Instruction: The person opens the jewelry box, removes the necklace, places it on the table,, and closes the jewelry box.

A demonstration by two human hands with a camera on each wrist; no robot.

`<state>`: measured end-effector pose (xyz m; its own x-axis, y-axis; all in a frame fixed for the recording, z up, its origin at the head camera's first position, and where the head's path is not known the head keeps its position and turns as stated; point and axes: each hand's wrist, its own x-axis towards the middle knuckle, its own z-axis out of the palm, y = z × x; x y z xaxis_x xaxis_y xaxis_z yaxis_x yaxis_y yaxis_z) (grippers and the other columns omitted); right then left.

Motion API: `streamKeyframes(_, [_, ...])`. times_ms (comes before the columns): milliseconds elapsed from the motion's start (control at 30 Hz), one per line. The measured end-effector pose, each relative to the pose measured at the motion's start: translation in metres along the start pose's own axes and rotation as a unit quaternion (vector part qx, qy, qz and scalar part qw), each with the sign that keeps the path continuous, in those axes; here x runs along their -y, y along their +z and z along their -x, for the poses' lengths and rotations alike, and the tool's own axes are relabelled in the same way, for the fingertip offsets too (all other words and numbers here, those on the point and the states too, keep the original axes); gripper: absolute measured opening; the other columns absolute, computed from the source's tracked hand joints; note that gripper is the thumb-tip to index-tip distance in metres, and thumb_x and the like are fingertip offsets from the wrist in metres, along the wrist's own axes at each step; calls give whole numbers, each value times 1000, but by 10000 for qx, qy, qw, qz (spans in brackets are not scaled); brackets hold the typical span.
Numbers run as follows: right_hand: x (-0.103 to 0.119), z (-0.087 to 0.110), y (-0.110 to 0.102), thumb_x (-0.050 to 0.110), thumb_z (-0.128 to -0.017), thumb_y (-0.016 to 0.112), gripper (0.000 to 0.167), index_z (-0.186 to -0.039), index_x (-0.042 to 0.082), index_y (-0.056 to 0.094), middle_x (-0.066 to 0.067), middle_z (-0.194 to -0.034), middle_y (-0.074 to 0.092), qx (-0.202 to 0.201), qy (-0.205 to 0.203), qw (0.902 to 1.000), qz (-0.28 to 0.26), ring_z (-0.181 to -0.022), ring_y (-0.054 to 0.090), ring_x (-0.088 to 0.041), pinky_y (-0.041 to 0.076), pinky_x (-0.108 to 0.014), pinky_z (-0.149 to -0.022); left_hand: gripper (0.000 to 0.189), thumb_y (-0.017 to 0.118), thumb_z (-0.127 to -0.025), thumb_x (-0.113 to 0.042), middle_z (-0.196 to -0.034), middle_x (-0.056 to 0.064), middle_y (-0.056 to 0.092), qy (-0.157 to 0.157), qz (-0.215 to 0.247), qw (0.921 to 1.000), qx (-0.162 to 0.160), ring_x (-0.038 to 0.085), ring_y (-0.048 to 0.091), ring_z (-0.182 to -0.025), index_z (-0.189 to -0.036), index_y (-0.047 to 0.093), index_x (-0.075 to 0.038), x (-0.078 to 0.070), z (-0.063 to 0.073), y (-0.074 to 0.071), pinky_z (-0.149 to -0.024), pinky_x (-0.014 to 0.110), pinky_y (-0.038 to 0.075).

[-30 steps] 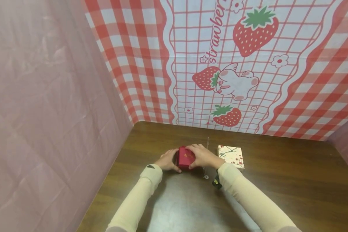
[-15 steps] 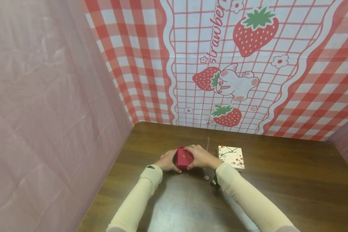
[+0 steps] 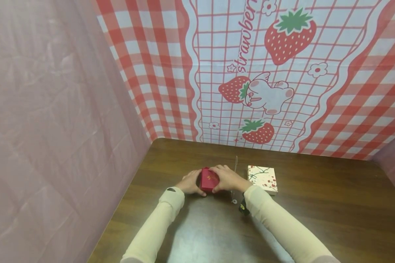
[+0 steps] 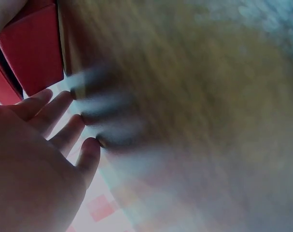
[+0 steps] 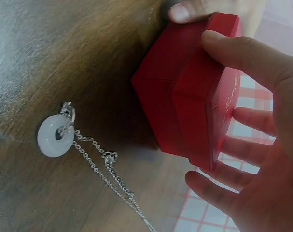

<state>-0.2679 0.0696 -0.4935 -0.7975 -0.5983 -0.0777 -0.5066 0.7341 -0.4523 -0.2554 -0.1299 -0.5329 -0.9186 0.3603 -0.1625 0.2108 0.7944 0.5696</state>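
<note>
A small red jewellery box (image 3: 206, 183) with gold marks on its lid stands on the table between both hands. The left hand (image 3: 189, 182) holds it from the left, thumb on the near side; in the left wrist view its fingers reach down by the box, fingertips at the tabletop. From the right, the right hand (image 3: 230, 179) grips the lid, its thumb (image 5: 247, 53) on one edge and fingers on the other side. A dark gap shows between lid and base in the left wrist view. Beside the box lies a silver necklace (image 5: 90, 164) with a white ring pendant (image 5: 46, 140).
A cream box (image 3: 262, 179) with a red floral and green pattern sits right of the right hand. A black item (image 3: 244, 209) shows by the right cuff. A red checked strawberry cloth (image 3: 256, 91) hangs behind the brown table (image 3: 319, 204), and pink cloth (image 3: 69, 128) hangs at left.
The right hand and the lid have shifted slightly left, covering the dark strip that showed along the box's left side. The left hand, necklace and cream box have stayed put.
</note>
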Motion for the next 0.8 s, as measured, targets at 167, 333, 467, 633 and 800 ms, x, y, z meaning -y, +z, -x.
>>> streamKeyframes(167, [-2, 1, 1, 29, -62, 90, 86, -137, 9, 53, -13, -132, 58, -12, 44, 10000, 23, -116, 51, -30, 49, -48, -95, 105, 90, -62, -32, -149, 16, 45, -9, -8, 10000, 34, 34, 38, -140, -147, 36, -4, 1, -1, 1, -111, 56, 33])
streamKeyframes(333, [-2, 0, 2, 30, -62, 89, 86, -137, 9, 53, -13, -130, 58, -42, 36, 10000, 15, -114, 51, -29, 49, -47, -95, 104, 90, -62, -33, -149, 15, 45, 41, -83, 9999, 55, 33, 37, -140, -147, 37, -5, 2, -1, 1, -111, 56, 33])
streamKeyframes(467, [-1, -1, 2, 31, -62, 89, 85, -136, 8, 53, -13, -130, 58, -67, 54, 10000, 29, -114, 51, -29, 50, -47, -95, 104, 90, -63, -34, -149, 16, 45, 75, -89, 9999, 107, 34, 37, -141, -147, 36, -6, 2, -1, 0, -110, 57, 33])
streamKeyframes(633, [2, -3, 2, 31, -62, 89, 86, -136, 7, 53, -13, -132, 58, -28, 55, 10000, 28, -116, 51, -30, 49, -48, -96, 101, 89, -64, -33, -149, 16, 45, 120, -101, 9998, 134, 35, 36, -141, -146, 37, -5, 1, 1, -2, -110, 59, 33])
streamKeyframes(800, [4, -4, 3, 32, -62, 89, 87, -137, 9, 52, -12, -134, 57, 29, 127, 9998, 144, -116, 51, -30, 49, -47, -97, 100, 88, -65, -32, -148, 17, 45, 186, -91, 9997, 113, 36, 36, -141, -146, 37, -4, 1, 3, -3, -109, 60, 33])
